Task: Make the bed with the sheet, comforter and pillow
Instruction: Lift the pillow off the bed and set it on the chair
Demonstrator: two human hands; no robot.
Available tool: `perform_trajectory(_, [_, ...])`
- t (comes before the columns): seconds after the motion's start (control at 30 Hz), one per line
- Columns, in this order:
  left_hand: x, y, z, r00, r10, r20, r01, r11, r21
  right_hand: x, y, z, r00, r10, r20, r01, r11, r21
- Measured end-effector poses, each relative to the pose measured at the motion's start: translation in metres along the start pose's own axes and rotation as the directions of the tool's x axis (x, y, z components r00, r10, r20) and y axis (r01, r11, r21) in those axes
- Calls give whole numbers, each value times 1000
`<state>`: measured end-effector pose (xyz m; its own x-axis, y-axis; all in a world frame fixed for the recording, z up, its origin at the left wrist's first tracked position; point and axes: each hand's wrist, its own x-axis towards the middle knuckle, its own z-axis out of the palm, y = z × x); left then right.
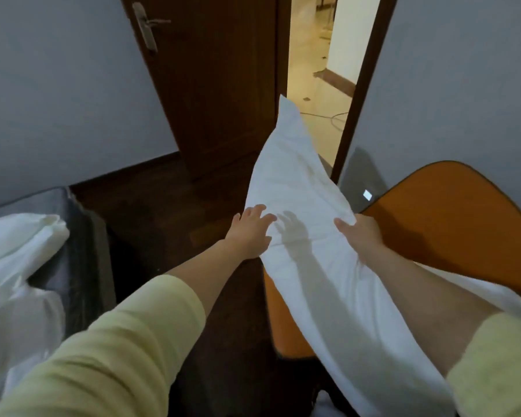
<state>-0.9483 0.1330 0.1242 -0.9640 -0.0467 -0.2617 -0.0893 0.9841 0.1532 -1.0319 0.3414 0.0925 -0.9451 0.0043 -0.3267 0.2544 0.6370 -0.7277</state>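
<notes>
Clearly early in the job, by the look of things: no made bed anywhere in view. White pillow (307,236) lifted off an orange chair (451,230) at right, tilted up and away toward the open dark wooden door (217,94) and the lit hallway beyond. Loose white bedding (21,260), sheet or comforter, hard to tell which, heaped at near left over a dark grey piece of furniture, not spread anywhere. More white fabric trailing over the chair seat under the right forearm. So, judging from this: spreading the sheet, laying the comforter and placing the pillow all left to do.

Right hand (363,236) clamped on the pillow's right edge, thumb on top, fingers wrapped under and out of sight, fabric bunched at the pinch. Left hand (251,233) at the pillow's left edge, fingers spread and mostly straight, tips lying on the upper face; flat touch or steadying press rather than a closed grasp. Pillow body between the two hands, long axis running from near right, beside the yellow-green sleeve (494,371), up to the far corner above the hands. Bulk of the pillow nearer than the hands, sagging toward the lower right; far end free and unsupported in the air.
</notes>
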Motion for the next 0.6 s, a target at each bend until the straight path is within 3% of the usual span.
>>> perform_trajectory(0.17, [41,45,15,999,-4,45,8,997,-79,50,37,-47,982,146,-123,-169,963,-209])
perform_trajectory(0.27, [41,56,28,995,-67,68,76,987,-144,77,27,-59,989,133,-65,-146,940,-309])
perform_trajectory(0.37, [23,51,33,975,-182,126,209,945,-252,88,6,-40,990,25,138,36,907,-419])
perform_trajectory(0.43, [-1,35,35,951,-260,167,302,898,-321,82,-8,-11,950,-56,309,203,860,-468])
perform_trajectory(0.5, [-29,9,34,917,-355,183,399,831,-387,61,-33,23,876,-100,471,354,797,-490])
perform_trajectory(0.6, [-105,-55,34,808,-574,131,565,694,-446,-1,-96,100,699,-203,686,565,745,-355])
